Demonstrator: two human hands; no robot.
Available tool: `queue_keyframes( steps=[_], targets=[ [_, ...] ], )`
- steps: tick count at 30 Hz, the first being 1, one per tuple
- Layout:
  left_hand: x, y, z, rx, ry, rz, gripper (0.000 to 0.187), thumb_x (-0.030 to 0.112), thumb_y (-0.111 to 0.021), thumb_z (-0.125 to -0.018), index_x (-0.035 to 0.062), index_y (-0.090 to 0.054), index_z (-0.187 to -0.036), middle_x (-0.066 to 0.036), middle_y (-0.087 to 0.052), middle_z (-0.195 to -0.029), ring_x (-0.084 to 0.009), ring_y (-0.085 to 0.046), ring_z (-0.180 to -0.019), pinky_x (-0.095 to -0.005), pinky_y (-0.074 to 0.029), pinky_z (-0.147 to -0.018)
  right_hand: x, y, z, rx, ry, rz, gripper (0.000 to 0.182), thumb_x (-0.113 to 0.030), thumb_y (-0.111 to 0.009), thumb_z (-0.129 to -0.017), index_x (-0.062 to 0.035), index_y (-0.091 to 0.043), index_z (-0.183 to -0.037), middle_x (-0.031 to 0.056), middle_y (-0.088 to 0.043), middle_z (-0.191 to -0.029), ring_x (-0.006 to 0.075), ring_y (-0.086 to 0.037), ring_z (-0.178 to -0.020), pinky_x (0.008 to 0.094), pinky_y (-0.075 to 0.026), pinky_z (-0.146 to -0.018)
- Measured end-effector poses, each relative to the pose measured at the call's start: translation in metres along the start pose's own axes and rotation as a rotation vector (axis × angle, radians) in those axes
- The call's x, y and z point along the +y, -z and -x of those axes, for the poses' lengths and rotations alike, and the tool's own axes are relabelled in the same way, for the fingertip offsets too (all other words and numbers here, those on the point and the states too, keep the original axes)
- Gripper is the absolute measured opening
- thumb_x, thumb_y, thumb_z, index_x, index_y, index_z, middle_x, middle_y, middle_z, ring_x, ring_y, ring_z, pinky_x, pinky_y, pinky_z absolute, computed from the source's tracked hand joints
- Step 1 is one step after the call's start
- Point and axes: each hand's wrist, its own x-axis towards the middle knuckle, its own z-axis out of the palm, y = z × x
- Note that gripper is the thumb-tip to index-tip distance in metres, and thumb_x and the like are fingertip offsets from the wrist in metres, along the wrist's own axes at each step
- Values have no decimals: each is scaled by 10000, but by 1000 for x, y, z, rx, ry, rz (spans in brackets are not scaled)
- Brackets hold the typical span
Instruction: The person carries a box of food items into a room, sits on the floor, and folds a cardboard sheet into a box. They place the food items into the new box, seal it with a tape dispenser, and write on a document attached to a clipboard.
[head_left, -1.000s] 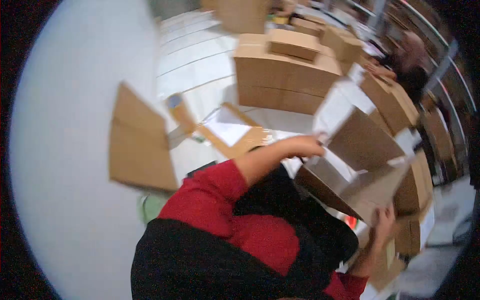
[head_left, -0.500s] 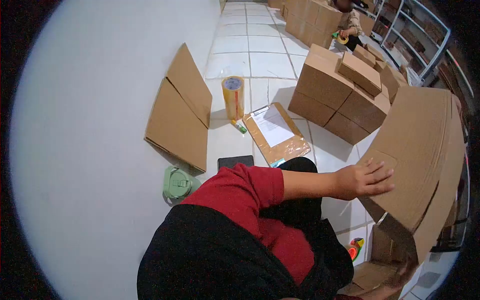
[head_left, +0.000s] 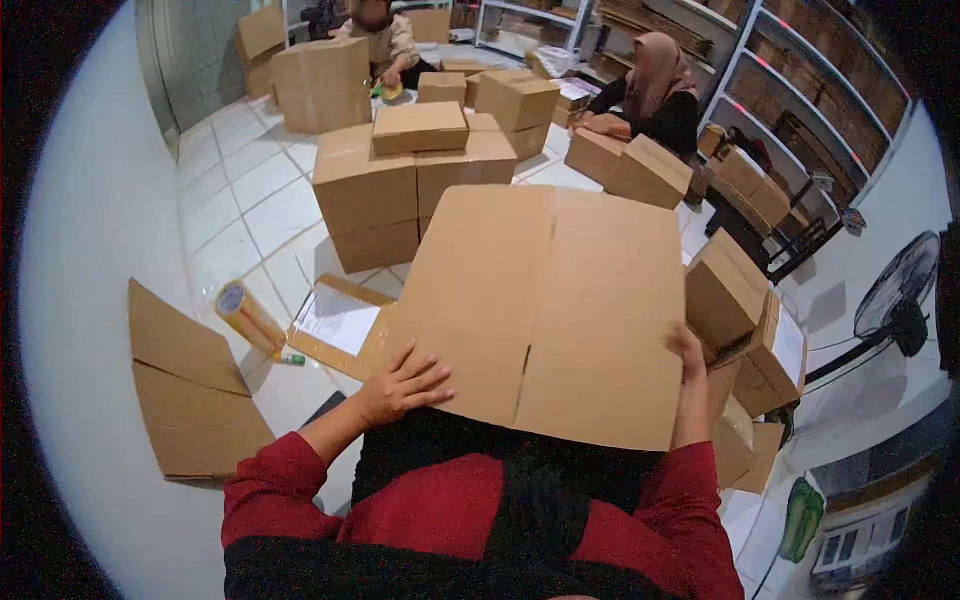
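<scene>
A large flat sheet of brown cardboard (head_left: 490,290), folded flat with a seam down its middle, lies tilted in front of me over my lap. My left hand (head_left: 403,388) rests on its lower left corner with the fingers spread. At the right edge of the sheet, my right hand (head_left: 688,352) grips the border, its fingers partly hidden by the cardboard. Left of the sheet, a clipboard with a white paper (head_left: 338,318) lies on the tiles, partly covered by the sheet.
Tape rolls (head_left: 250,316) stand at the left near a green marker (head_left: 290,359). Folded cardboard (head_left: 195,390) leans by the wall. Closed boxes (head_left: 365,180) stand ahead. Two people (head_left: 660,95) sit farther back. A fan (head_left: 905,325) and stacked boxes (head_left: 735,280) are at the right.
The view has swung to the right. The cardboard has come from my right side to in front of me, now flat, with both hands at its edges.
</scene>
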Motion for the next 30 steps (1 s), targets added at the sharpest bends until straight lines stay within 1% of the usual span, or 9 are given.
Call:
queue_keyframes(
  steps=[4, 8, 12, 14, 17, 20, 24, 27, 30],
  targets=[
    [-10, -8, -5, 51, -3, -110, 378, 225, -492, -743, 271, -475, -1118, -25, -390, -1245, -253, -383, -1128, -531, -216, -952, -9, -3, -2, 49, 6, 197, 452, -129, -582, -668, 52, -450, -1060, 151, -546, -961, 221, -554, -839, 329, -448, -724],
    [-21, 10, -59, -100, 291, -276, 536, 177, -548, -721, 276, -363, -1214, -36, -262, -1323, -302, -265, -1199, -602, -173, -922, -36, -29, 17, 200, 354, 250, 352, -82, -576, -694, 41, -480, -1009, 127, -553, -925, 192, -546, -825, 309, -439, -706],
    [-40, 12, -116, 211, 438, 448, 513, 273, -450, -815, 216, -255, -1286, -92, -192, -1347, -330, -201, -1220, -533, -213, -931, -15, -82, 33, 531, 677, 671, 279, -46, -518, -765, 36, -464, -1026, 103, -545, -927, 151, -508, -823, 293, -416, -724],
    [-36, 29, -153, 342, 508, 1444, 576, 384, -440, -820, 194, -195, -1306, -87, -187, -1350, -317, -200, -1222, -433, -233, -954, 35, -88, 28, 308, 820, 621, 306, -62, -486, -795, 32, -418, -1077, 90, -513, -1002, 151, -480, -838, 290, -401, -741],
    [-12, 67, -200, 417, 519, 1913, 745, 543, -444, -748, 119, -180, -1300, -98, -194, -1339, -283, -228, -1209, -415, -232, -956, 120, -65, 10, 113, 761, 1107, 593, -54, -499, -754, -1, -186, -1256, 208, -256, -1257, 315, -282, -1149, 364, -288, -926],
    [-26, 34, -224, 189, 715, 1865, 740, 470, -503, -741, 126, -161, -1300, -139, -218, -1309, -294, -271, -1172, -476, -253, -928, 157, -65, -2, -183, 647, 1327, 766, -132, -577, -709, -37, -97, -1298, 224, -91, -1334, 360, -133, -1233, 388, -200, -989],
    [-31, -18, -221, -170, 859, 1750, 695, 334, -514, -759, 251, -91, -1304, -122, -216, -1308, -327, -246, -1166, -621, -265, -812, 163, -34, -20, -301, 243, 1293, 801, -178, -611, -686, -55, -113, -1301, 228, -156, -1320, 371, -175, -1218, 386, -197, -992],
    [-27, -34, -226, -202, 875, 1763, 716, 327, -538, -749, 251, -102, -1313, -110, -176, -1326, -354, -214, -1178, -570, -326, -820, 138, -25, -43, -63, 314, 1274, 612, -48, -531, -707, -76, -263, -1257, 152, -337, -1240, 273, -372, -1104, 346, -339, -895],
    [-25, -42, -234, -212, 736, 1700, 780, 375, -574, -732, 236, -79, -1318, -119, -134, -1346, -333, -174, -1211, -573, -275, -861, 78, -50, -49, 79, 619, 1208, 613, 64, -418, -658, -57, -280, -1243, 176, -312, -1245, 329, -291, -1163, 361, -243, -976]
  ],
)
